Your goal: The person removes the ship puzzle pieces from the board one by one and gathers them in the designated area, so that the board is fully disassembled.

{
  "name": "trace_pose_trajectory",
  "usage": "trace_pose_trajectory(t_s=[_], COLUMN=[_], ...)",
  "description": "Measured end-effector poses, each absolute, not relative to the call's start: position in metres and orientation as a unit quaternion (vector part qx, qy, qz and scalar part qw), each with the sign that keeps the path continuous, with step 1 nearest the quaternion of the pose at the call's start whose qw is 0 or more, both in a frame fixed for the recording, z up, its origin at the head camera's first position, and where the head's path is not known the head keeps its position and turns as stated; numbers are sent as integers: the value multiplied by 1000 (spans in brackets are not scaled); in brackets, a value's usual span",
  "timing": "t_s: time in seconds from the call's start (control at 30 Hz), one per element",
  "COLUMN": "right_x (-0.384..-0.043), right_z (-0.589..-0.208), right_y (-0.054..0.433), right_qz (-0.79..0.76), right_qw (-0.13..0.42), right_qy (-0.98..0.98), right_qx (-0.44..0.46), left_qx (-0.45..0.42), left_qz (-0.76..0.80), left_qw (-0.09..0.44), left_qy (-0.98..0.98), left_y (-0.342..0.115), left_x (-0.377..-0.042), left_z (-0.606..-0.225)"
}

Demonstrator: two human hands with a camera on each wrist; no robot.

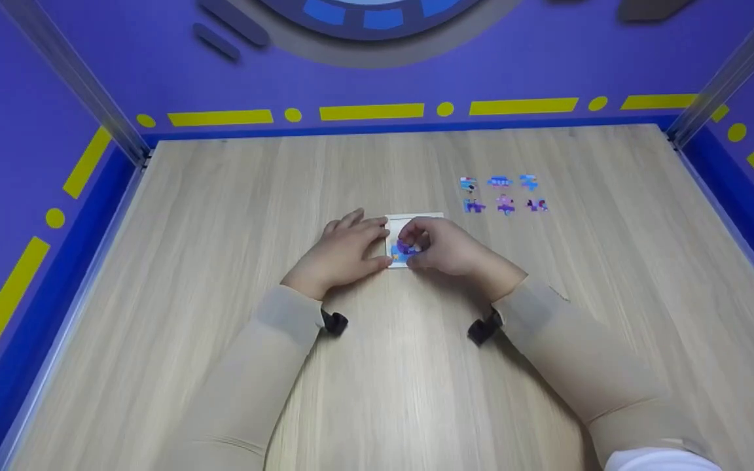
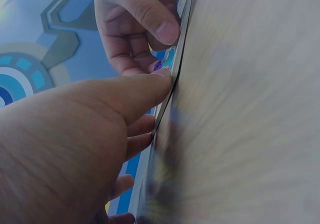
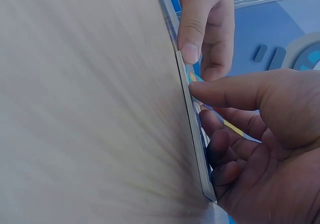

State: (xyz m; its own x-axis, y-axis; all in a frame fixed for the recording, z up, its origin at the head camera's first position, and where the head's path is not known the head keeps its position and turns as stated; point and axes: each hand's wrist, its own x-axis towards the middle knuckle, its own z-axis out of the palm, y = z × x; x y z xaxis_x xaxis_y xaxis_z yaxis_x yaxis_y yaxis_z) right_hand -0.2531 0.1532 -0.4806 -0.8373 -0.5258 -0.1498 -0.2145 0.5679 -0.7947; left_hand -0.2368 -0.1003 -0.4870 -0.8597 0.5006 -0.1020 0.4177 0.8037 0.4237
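Note:
A small white puzzle frame (image 1: 414,215) lies on the table between the two hands. Inside its near left part sit joined blue puzzle pieces (image 1: 398,258). My left hand (image 1: 351,252) rests at the frame's left edge, its fingers spread and fairly straight, the thumb at the near corner. Over the frame, my right hand (image 1: 446,248) curls its fingers and thumb about a purple puzzle piece (image 1: 405,247), close over the blue ones. The right wrist view shows the right thumb (image 3: 225,93) low at the frame's edge. The right fingers partly hide the purple piece.
Several loose puzzle pieces (image 1: 505,204) lie in two rows on the wooden table (image 1: 220,216), beyond the right hand. Purple panels (image 1: 377,85) wall the table at the back and sides. A black band clip (image 1: 334,323) is on the left wrist.

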Motion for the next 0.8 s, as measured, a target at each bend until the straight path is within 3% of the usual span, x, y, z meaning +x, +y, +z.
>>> trace_pose_trajectory(t_s=[0.8], right_x=[-254], right_z=[-480], right_y=[153], right_qz=[-399], right_qw=[174], right_qy=[878], right_qx=[-199], left_qx=[244], left_qz=[199], left_qw=[101], left_qy=[944], left_y=[-100], left_x=[-236], left_z=[-486])
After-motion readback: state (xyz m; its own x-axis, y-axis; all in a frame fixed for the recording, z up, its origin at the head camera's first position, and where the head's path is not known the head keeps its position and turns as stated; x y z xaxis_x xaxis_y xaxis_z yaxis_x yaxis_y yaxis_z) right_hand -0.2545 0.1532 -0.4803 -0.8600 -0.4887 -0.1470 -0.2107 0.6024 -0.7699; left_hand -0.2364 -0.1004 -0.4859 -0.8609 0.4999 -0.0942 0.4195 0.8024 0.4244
